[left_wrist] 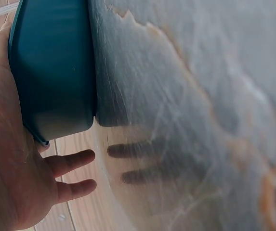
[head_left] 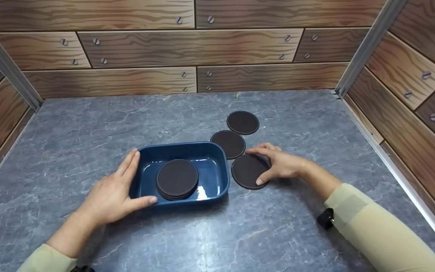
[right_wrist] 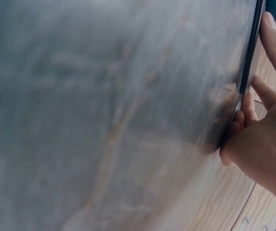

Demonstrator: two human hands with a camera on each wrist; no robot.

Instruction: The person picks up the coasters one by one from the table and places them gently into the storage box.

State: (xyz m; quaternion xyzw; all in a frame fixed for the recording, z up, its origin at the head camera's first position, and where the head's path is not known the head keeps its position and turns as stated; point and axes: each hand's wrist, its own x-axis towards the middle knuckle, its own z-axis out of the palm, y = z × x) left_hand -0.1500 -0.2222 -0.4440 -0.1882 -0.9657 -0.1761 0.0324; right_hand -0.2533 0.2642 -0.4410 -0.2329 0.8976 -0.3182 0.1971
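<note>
Coaster stack (head_left: 177,177) is sitting in blue rectangular dish (head_left: 213,172); two loose coasters (head_left: 228,144) are remaining outside, right hand (head_left: 281,164) pinching third coaster (head_left: 247,170), left hand (head_left: 111,192) bracing dish, unclenched.

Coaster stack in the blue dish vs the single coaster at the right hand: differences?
Count: the stack has several coasters piled up; the single coaster is just one layer.
Place: the stack sits inside the blue dish; the single coaster is outside, right of it.
Contact: the right hand touches the single coaster; neither of the hands touches the stack.
Shared: dark, round, stitched near the edge.
</note>
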